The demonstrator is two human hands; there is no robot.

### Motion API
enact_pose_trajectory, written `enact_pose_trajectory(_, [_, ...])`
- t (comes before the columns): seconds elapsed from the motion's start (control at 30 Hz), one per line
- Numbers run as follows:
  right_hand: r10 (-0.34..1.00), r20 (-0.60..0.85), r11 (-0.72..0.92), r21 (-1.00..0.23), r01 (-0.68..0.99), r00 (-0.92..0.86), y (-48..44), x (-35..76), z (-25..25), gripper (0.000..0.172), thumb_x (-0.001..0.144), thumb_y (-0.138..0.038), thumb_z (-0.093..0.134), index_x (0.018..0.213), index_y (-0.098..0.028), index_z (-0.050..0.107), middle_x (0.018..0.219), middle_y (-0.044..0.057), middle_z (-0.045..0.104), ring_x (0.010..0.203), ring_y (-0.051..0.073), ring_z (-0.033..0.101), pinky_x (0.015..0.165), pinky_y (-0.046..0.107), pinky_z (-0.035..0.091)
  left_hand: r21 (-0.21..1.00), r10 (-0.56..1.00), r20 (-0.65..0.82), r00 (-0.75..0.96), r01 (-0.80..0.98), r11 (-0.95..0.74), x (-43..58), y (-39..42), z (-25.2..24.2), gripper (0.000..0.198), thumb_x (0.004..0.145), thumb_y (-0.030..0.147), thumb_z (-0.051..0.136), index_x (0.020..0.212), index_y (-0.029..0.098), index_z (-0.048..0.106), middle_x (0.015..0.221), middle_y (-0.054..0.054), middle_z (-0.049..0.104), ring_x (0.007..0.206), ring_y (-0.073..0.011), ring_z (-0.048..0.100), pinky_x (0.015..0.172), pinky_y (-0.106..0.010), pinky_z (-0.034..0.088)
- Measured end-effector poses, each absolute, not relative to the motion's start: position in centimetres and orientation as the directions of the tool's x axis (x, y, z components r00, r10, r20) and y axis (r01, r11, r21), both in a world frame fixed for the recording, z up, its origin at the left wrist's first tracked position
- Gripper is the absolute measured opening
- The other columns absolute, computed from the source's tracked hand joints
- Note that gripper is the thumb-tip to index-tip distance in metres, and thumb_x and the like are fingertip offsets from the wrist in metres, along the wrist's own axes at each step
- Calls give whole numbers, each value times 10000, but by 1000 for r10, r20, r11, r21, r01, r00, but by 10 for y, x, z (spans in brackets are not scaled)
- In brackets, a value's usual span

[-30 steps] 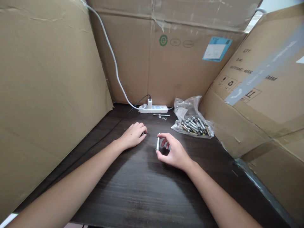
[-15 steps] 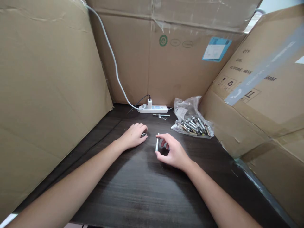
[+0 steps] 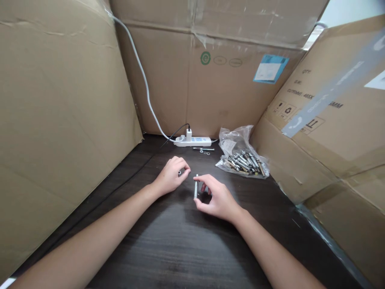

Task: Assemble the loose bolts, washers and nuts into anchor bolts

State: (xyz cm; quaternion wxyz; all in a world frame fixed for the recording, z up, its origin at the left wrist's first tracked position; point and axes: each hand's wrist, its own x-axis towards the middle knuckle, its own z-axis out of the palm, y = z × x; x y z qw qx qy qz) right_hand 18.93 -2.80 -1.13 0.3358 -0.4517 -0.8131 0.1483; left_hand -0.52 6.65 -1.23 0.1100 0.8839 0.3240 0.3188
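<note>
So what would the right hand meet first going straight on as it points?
Likely the bare left hand, ahead of the slim silver metal bolt the right hand holds, though depth is unclear.

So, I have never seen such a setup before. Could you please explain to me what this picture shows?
There is no machine here: a camera worn on a person's head looks forward and down at two bare hands. The right hand holds a silvery metal cylinder. By the left hand a small metal piece shows, mostly hidden. Farther back on the dark tabletop lie a slim bolt, small metal rings, a white power strip and a clear bag of metal bolts. Cardboard stands around.
</note>
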Motion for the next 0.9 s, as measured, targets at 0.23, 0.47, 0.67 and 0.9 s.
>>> enact_pose_trajectory(0.23, [814, 420, 579, -517, 630, -402, -31, 185, -9, 517, 709, -236, 632, 1210, -224, 505, 1035, 41, 595, 748, 139, 578, 666, 274, 491, 650, 696, 474, 539, 319, -690, 8, 47, -7, 188, 907, 265, 499, 767, 166, 578, 801, -22, 603, 811, -156, 515, 770, -290, 414])
enact_pose_trajectory(0.47, [818, 411, 573, -511, 641, -404, -30, 186, -7, 517, 718, -223, 620, 1220, -229, 499, 1065, 49, 595, 760, 143, 581, 668, 275, 494, 723, 728, 418, 543, 286, -629, 7, 45, -7, 153, 901, 259, 488, 853, 168, 602, 831, -19, 607, 805, -149, 546, 763, -286, 434])
enact_pose_trajectory(0.67, [816, 418, 575, -513, 637, -400, -31, 186, -8, 524, 721, -226, 616, 1231, -228, 498, 1070, 55, 596, 765, 146, 585, 666, 278, 501, 699, 693, 451, 563, 260, -666, 7, 47, -9, 146, 895, 209, 478, 884, 178, 620, 864, -21, 626, 852, -156, 561, 801, -298, 440])
enact_pose_trajectory(0.9, [815, 432, 574, -504, 645, -387, -30, 187, -8, 537, 720, -219, 620, 1242, -230, 494, 1100, 58, 588, 770, 144, 593, 681, 285, 515, 684, 660, 492, 568, 217, -697, 7, 43, -7, 213, 887, 135, 425, 956, 171, 623, 938, -45, 649, 905, -162, 581, 849, -310, 452])
